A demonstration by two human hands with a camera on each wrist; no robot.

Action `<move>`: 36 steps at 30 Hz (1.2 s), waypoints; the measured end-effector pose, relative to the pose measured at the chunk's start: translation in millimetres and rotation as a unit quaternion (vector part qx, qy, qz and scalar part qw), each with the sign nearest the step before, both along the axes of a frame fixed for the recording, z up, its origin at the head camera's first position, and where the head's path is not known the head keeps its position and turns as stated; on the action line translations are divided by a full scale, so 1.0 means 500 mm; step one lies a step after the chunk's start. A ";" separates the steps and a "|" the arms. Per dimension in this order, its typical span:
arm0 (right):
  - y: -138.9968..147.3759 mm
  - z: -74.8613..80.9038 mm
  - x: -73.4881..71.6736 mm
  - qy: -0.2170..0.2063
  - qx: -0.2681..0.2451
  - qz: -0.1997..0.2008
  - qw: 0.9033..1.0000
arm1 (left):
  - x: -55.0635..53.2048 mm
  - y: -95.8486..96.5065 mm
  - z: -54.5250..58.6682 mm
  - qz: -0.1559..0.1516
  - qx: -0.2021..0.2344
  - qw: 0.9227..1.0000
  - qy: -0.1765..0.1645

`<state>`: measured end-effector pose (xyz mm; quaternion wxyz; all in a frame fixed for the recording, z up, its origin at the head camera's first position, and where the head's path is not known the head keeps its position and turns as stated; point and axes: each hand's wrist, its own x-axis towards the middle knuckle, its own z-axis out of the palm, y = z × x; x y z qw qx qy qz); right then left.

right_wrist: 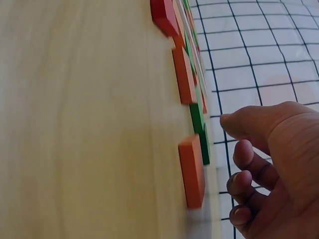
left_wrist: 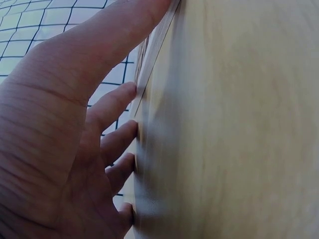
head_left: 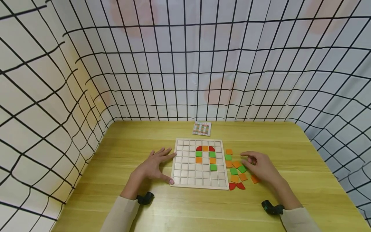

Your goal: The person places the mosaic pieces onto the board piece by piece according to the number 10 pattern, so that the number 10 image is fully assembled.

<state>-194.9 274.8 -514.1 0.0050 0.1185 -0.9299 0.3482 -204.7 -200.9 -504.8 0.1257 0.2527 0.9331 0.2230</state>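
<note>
A pale wooden grid board (head_left: 185, 162) lies flat on the table, bearing an arch of red, green and orange tiles. My left hand (head_left: 153, 166) has its fingers spread, with thumb and index fingertip touching the board's left edge. In the left wrist view the fingertips of that hand (left_wrist: 55, 129) rest on the tabletop. My right hand (head_left: 262, 169) hovers over the right side of the loose tiles (head_left: 242, 177), fingers loosely bent. The right wrist view shows nothing between the thumb and fingers of this hand (right_wrist: 289, 159); an orange tile (right_wrist: 192, 172) lies nearby.
A small pattern card (head_left: 202, 128) lies behind the board. Two red curved pieces (head_left: 240, 186) sit by the board's lower right corner. Orange and green squares are scattered along its right side, some overlapping. Grid-patterned cloth walls (head_left: 185, 64) stand around the wooden table (head_left: 139, 135).
</note>
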 end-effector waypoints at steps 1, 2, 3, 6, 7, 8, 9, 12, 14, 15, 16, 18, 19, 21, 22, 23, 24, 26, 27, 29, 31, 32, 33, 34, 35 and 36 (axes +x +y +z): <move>0.004 -0.001 0.000 0.000 0.003 -0.002 1.000 | 0.000 0.000 0.000 -0.001 0.002 1.000 0.001; 0.008 -0.002 0.000 0.000 0.008 -0.003 1.000 | 0.001 0.000 0.000 -0.001 0.004 1.000 0.002; 0.012 -0.003 0.000 0.000 0.011 -0.005 1.000 | 0.001 0.000 0.000 -0.002 0.005 1.000 0.002; 0.020 -0.006 0.000 -0.003 0.017 -0.008 1.000 | 0.002 0.000 0.001 -0.003 0.008 1.000 0.004; 0.022 -0.007 0.000 -0.005 0.016 -0.008 1.000 | 0.002 0.001 0.002 -0.004 0.009 1.000 0.004; 0.024 -0.008 0.000 -0.007 0.016 -0.008 1.000 | 0.003 0.001 0.003 -0.004 0.009 1.000 0.004; 0.027 -0.010 -0.001 -0.006 0.016 -0.009 1.000 | 0.003 0.001 0.004 -0.004 0.009 1.000 0.004; 0.036 -0.015 -0.004 -0.003 0.009 -0.010 1.000 | 0.002 0.001 0.005 -0.002 0.009 1.000 0.005; 0.044 -0.017 -0.006 0.002 0.004 -0.008 1.000 | 0.003 0.001 0.007 -0.002 0.008 1.000 0.004; 0.049 -0.019 -0.008 0.005 0.001 -0.006 1.000 | 0.002 0.001 0.006 -0.003 0.009 1.000 0.005; 0.054 -0.020 -0.009 0.005 -0.004 -0.004 1.000 | 0.002 0.001 0.005 -0.003 0.009 1.000 0.006; 0.065 -0.024 -0.012 0.003 -0.008 0.006 1.000 | 0.002 0.001 0.005 -0.004 0.010 1.000 0.004; 0.070 -0.026 -0.013 0.000 -0.012 0.012 1.000 | 0.003 0.001 0.005 -0.005 0.012 1.000 0.005; 0.080 -0.029 -0.015 -0.006 -0.017 0.025 1.000 | 0.003 0.000 0.003 -0.006 0.014 1.000 0.005; 0.086 -0.032 -0.016 -0.011 -0.020 0.032 0.999 | 0.003 0.000 0.001 -0.006 0.014 1.000 0.004; 0.091 -0.034 -0.018 -0.014 -0.022 0.040 0.999 | 0.004 0.000 0.001 -0.007 0.015 1.000 0.004; 0.095 -0.036 -0.020 -0.017 -0.025 0.047 0.998 | 0.004 0.000 -0.001 -0.007 0.014 1.000 0.004; 0.101 -0.040 -0.024 -0.022 -0.028 0.060 0.998 | 0.004 0.000 -0.002 -0.006 0.014 1.000 0.001; 0.103 -0.042 -0.026 -0.024 -0.028 0.065 0.997 | 0.004 -0.001 -0.004 -0.006 0.013 1.000 0.001; 0.104 -0.044 -0.029 -0.027 -0.027 0.072 0.997 | 0.003 -0.002 -0.005 -0.005 0.009 1.000 -0.001; 0.104 -0.046 -0.032 -0.025 -0.024 0.074 0.997 | 0.003 -0.003 -0.005 -0.003 0.008 1.000 -0.002; 0.104 -0.046 -0.033 -0.024 -0.023 0.073 0.997 | 0.002 -0.004 -0.005 -0.003 0.007 1.000 -0.001; 0.104 -0.047 -0.033 -0.022 -0.023 0.073 0.997 | 0.002 -0.004 -0.005 -0.003 0.007 1.000 -0.001; 0.104 -0.048 -0.034 -0.020 -0.022 0.072 0.997 | 0.002 -0.003 -0.003 -0.002 0.008 1.000 -0.002; 0.104 -0.049 -0.034 -0.018 -0.022 0.071 0.997 | 0.002 -0.003 -0.002 -0.002 0.008 1.000 -0.003; 0.104 -0.050 -0.033 -0.017 -0.024 0.070 0.997 | 0.002 -0.002 -0.001 -0.003 0.011 1.000 -0.003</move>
